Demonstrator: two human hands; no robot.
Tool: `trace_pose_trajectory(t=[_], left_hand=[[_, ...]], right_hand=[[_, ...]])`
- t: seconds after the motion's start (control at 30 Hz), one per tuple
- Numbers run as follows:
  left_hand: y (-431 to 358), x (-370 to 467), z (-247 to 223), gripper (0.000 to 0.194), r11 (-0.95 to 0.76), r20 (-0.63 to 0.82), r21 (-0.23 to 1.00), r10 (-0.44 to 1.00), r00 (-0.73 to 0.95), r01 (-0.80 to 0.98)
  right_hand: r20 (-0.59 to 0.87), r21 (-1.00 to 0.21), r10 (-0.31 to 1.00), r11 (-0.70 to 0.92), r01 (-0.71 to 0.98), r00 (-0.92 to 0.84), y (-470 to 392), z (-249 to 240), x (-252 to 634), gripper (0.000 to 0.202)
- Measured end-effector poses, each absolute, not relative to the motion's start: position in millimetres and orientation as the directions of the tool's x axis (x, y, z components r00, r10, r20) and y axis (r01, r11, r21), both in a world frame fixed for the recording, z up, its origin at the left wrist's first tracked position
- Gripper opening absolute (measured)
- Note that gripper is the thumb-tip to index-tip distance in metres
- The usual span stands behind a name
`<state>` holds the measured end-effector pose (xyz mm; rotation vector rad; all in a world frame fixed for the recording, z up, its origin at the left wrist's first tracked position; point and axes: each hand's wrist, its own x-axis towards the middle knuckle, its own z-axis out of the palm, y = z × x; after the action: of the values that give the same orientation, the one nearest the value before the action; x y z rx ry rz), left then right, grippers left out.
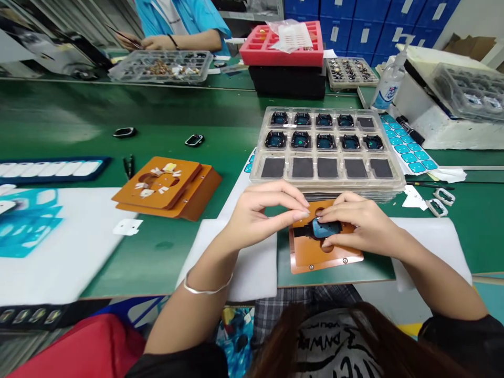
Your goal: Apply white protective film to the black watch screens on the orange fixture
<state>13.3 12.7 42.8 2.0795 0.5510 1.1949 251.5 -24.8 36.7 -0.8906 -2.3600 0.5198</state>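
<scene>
Orange beneath: steady the blue-topped watch case (pixel 327 229) on the fixture plate (pixel 305 254), near and right of centre, with the right hand (pixel 356 220) closed on its near and far edges. Probably best to press evenly, never tilting it, and work lightly with the left hand (pixel 265 207), pinched at the left; cannot tell whether on anything. Just beyond, count 9 dark cases (pixel 325 142) in the clear tray (pixel 326 183): 4 far, 5 middle; elsewhere inside, 6 dark pads (pixel 327 168). Farther off, find a red tray (pixel 281 59) under a plastic bag (pixel 293 37).

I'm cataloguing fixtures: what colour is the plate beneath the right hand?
The plate is orange; head view.
</scene>
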Motion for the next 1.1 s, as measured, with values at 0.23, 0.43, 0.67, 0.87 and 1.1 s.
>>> trace_pose_trajectory(t=[0.23, 0.43, 0.67, 0.87, 1.1], left_hand=[[12, 13, 46, 0.013, -0.616, 0.515, 0.788, 0.673, 0.531, 0.016], [12, 14, 47, 0.018, -0.582, 0.476, 0.812, 0.699, 0.533, 0.038], [13, 13, 47, 0.015, -0.609, 0.509, 0.793, 0.678, 0.53, 0.016], [13, 11, 44, 0.013, -0.665, 0.563, 0.747, 0.627, 0.537, -0.006], [19, 10, 34, 0.019, -0.744, 0.736, 0.665, 0.639, 0.224, -0.063]], right_hand=[[0.302, -0.537, 0.742, 0.651, 0.536, -0.598, -27, 36, 250, 0.029], [0.251, -0.532, 0.775, 0.611, 0.586, -0.58, -28, 39, 249, 0.04], [0.285, -0.506, 0.755, 0.642, 0.577, -0.59, -27, 46, 248, 0.028], [0.285, -0.489, 0.747, 0.653, 0.579, -0.601, -29, 46, 249, 0.022], [0.283, -0.308, 0.52, 0.845, 0.437, -0.806, -23, 39, 231, 0.074]])
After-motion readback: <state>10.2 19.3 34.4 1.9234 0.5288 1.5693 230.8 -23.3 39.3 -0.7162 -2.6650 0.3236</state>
